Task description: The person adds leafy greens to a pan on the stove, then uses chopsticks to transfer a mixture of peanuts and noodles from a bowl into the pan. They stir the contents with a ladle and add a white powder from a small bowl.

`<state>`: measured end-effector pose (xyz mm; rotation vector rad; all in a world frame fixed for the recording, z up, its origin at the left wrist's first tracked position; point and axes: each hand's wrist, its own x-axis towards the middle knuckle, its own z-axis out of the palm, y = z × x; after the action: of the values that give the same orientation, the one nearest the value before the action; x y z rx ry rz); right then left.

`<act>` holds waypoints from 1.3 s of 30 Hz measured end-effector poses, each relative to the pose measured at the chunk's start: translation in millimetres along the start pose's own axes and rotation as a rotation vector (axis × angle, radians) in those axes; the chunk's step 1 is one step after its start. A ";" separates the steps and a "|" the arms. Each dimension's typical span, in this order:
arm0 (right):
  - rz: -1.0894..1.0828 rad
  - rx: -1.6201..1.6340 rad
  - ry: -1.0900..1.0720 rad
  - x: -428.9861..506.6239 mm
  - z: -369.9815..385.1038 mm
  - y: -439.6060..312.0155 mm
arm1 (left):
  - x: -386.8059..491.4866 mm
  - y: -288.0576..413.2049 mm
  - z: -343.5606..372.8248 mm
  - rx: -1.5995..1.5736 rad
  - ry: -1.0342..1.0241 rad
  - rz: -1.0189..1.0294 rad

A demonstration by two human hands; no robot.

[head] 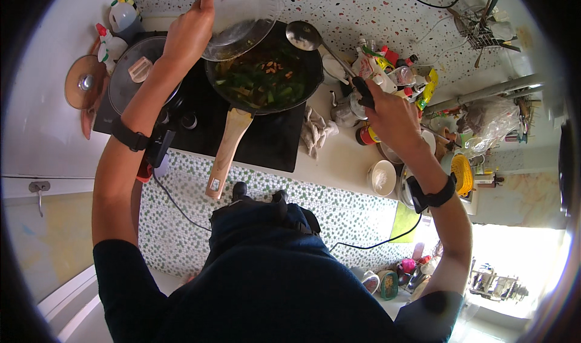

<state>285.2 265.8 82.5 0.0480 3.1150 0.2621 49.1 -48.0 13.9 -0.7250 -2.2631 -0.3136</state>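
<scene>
My left hand (190,32) grips the edge of a clear glass bowl (245,7), which is tilted above the far left side of a dark wok (313,77). Inside the wok are green vegetable pieces (277,86) in dark liquid, with a small cluster of orange-brown bits (271,66) on top. A metal ladle (303,35) is held by its black handle in my right hand (395,116). The ladle's head hovers by the wok's far right rim. The wok's wooden handle (229,152) points towards me, past the front of the black cooktop (272,154).
Left of the wok lies a pan lid (125,91) with a block-like knob. A crumpled cloth (316,132), a metal pot with a spout (347,111), a white bowl (381,178) and several seasoning packs and bottles (395,71) crowd the right counter. Bottles (122,16) stand far left.
</scene>
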 end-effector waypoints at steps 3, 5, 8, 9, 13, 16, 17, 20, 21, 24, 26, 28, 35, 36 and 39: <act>-0.033 0.014 0.016 0.9 6.3 -4.7 | 2.1 -1.1 4.8 0.099 0.018 0.019; -0.041 0.022 0.017 3.1 8.3 -7.8 | 5.1 -6.3 7.9 0.178 0.000 0.020; -0.039 0.017 0.002 12.4 11.2 -11.7 | 6.4 -14.7 16.6 0.163 0.069 0.035; -0.052 0.014 0.014 16.9 12.8 -13.0 | 5.0 -18.0 19.4 0.063 0.013 -0.037; -0.063 0.092 0.056 39.5 21.9 -19.0 | 0.0 -42.4 19.9 -0.340 -0.065 -0.219; -0.075 0.128 0.039 54.5 31.0 -24.1 | -7.3 -55.0 14.8 -0.810 -0.117 -0.596; -0.093 0.137 0.050 58.4 34.3 -26.3 | -12.0 -59.6 10.1 -1.006 -0.155 -0.789; -0.093 0.160 0.043 69.7 44.1 -34.8 | -23.4 -70.8 -3.9 -1.298 -0.156 -0.894; -0.095 0.195 0.046 73.8 46.9 -38.1 | -26.9 -74.0 -8.0 -1.410 -0.136 -0.919; -0.117 0.443 0.053 86.5 51.7 -48.0 | -35.2 -82.3 -17.9 -1.572 -0.170 -0.915; -0.040 0.750 -0.104 92.5 50.4 -51.8 | -38.8 -85.1 -21.2 -1.571 -0.150 -0.965; 0.136 1.145 -0.418 94.3 45.6 -52.2 | -41.9 -85.7 -23.3 -1.549 -0.132 -1.001; 0.356 1.561 -0.663 66.6 6.7 -32.1 | -44.9 -82.2 -34.3 -1.224 -0.105 -0.995; 0.351 1.562 -0.664 61.1 -1.8 -27.9 | -45.5 -80.4 -35.2 -1.176 -0.102 -0.981; 0.355 1.542 -0.677 47.4 -34.9 -15.2 | -46.2 -74.8 -33.9 -1.090 -0.130 -0.902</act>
<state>236.7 246.5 113.7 0.5257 1.8834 -1.6785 51.4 -141.8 4.4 -0.1198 -2.2913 -2.0519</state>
